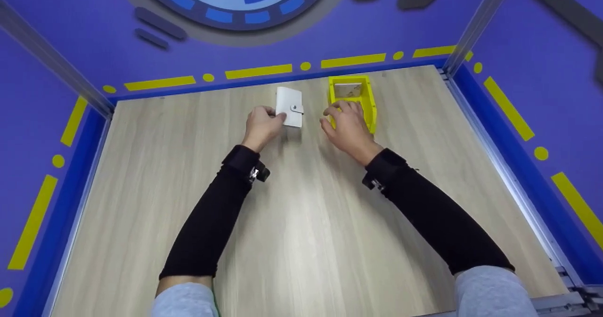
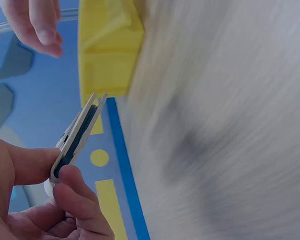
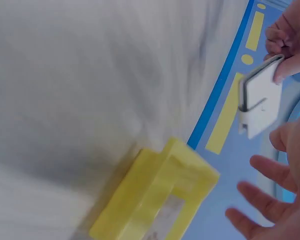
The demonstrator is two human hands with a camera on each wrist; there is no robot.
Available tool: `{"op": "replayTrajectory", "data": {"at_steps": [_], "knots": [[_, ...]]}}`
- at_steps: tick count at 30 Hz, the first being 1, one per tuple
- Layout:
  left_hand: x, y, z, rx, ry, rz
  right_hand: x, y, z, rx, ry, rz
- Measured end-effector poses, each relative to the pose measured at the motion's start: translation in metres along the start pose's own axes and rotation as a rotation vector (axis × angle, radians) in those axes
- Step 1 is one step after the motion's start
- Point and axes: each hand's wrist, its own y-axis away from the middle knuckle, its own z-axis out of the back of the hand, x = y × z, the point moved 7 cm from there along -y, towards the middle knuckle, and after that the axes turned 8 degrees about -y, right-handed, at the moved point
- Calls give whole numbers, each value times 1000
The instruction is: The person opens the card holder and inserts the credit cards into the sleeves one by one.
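My left hand [image 1: 263, 126] pinches a small white wallet [image 1: 288, 101] with a snap strap, thumb on its face and fingers behind. The wallet is raised over the table, and its edge in the left wrist view shows a dark inside between white covers [image 2: 80, 132]. To the right, my right hand [image 1: 351, 127] hovers over the near part of a yellow bin [image 1: 371, 101], its fingers spread and slightly bent. Nothing is in that hand in the right wrist view. A flat whitish piece [image 1: 347, 89] stands inside the bin against its far end.
The wood-patterned table [image 1: 301, 223] runs back to a blue printed wall [image 1: 259, 48], with the bin near that wall. Side panels [image 1: 532, 95] with metal rails enclose the table left and right.
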Motion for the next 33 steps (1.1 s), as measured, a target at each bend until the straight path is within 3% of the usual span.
{"op": "replayTrajectory", "data": {"at_steps": [8,15,26,33], "knots": [[-1,29,4,6,31,-61,29,-4,-9,-15,-141,81],[2,50,0,20,31,-152,39,-2,-23,60,-192,59],[20,76,-10,41,74,-108,39,7,-45,276,-227,4],[14,82,-11,22,120,-139,48,5,-47,266,-176,74]]}}
